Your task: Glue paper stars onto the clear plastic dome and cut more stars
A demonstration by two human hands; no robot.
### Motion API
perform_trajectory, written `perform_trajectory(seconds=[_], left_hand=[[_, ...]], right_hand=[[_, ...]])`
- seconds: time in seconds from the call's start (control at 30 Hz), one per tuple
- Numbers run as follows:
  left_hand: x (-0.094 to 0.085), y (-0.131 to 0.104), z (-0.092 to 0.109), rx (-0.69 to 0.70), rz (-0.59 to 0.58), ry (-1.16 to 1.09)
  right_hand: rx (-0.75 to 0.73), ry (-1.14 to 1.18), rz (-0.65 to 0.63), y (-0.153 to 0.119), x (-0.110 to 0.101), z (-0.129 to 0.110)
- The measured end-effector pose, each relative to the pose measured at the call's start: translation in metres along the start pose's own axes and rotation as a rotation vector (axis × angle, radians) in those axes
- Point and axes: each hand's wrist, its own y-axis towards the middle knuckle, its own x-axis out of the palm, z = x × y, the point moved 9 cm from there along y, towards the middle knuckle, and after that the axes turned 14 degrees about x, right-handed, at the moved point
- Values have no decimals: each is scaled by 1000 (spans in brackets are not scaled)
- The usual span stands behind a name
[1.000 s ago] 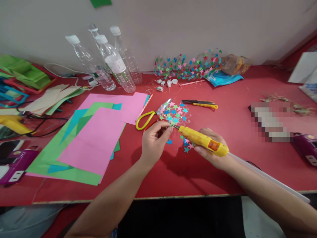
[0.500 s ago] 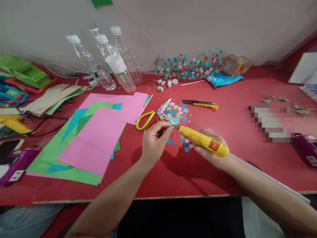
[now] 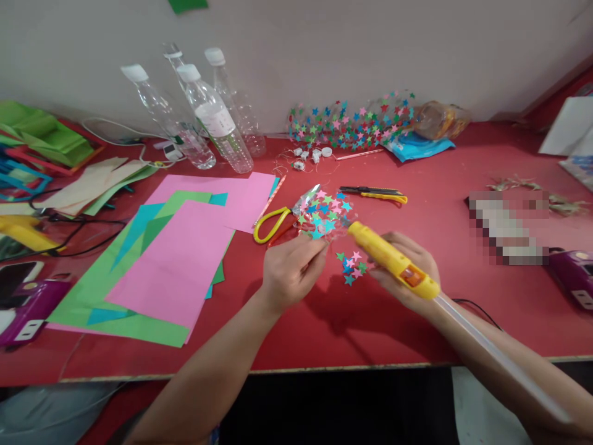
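My right hand (image 3: 407,272) is wrapped around a yellow hot glue gun (image 3: 386,253), and a long translucent glue stick (image 3: 500,352) runs out of its back along my forearm. The nozzle points left, over the star-covered clear plastic piece (image 3: 324,216). My left hand (image 3: 294,266) is closed at the near side of that piece; its fingertips are turned away, so what they hold is hidden. Between my hands lie loose paper stars (image 3: 351,267). Yellow-handled scissors (image 3: 273,225) lie just left of the plastic piece, partly behind it.
Coloured paper sheets (image 3: 171,266) cover the left of the red table (image 3: 296,340). Clear bottles (image 3: 217,120) stand behind them. A star-covered bottle (image 3: 352,123) lies by the wall, with a box cutter (image 3: 375,194) nearer. Purple power units (image 3: 32,312) sit at both sides.
The glue gun has pulled back to the right, its nozzle away from my left fingertips. My left hand has turned over, hiding its fingertips and the green piece seen in them before.
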Motion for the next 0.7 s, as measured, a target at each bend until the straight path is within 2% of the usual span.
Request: perform_trajectory(seconds=[0.1, 0.17, 0.23, 0.3, 0.4, 0.47, 0.57, 0.63, 0.7], left_hand=[[4, -5, -16, -262, 62, -230], [15, -14, -27, -476, 76, -432], [33, -26, -33, -672, 57, -658], [50, -35, -32, -808, 20, -852], [66, -43, -26, -907, -17, -1032], [71, -45, -23, -944, -25, -1102], [73, -46, -21, -997, -13, -1166], [74, -46, -20, -1042, -12, -1196], [77, -48, -19, -1088, -27, -1221]], right_hand=[[110, -49, 156, 5, -20, 21], [167, -165, 163, 12, -24, 40], [194, -289, 91, 20, -21, 59], [264, -480, -53, 24, -10, 81], [367, -753, -246, 22, 2, 108], [393, -828, -286, 19, 4, 114], [299, -844, -197, 21, 1, 99], [118, -750, -93, 22, 1, 68], [-101, -557, -2, 17, 2, 30]])
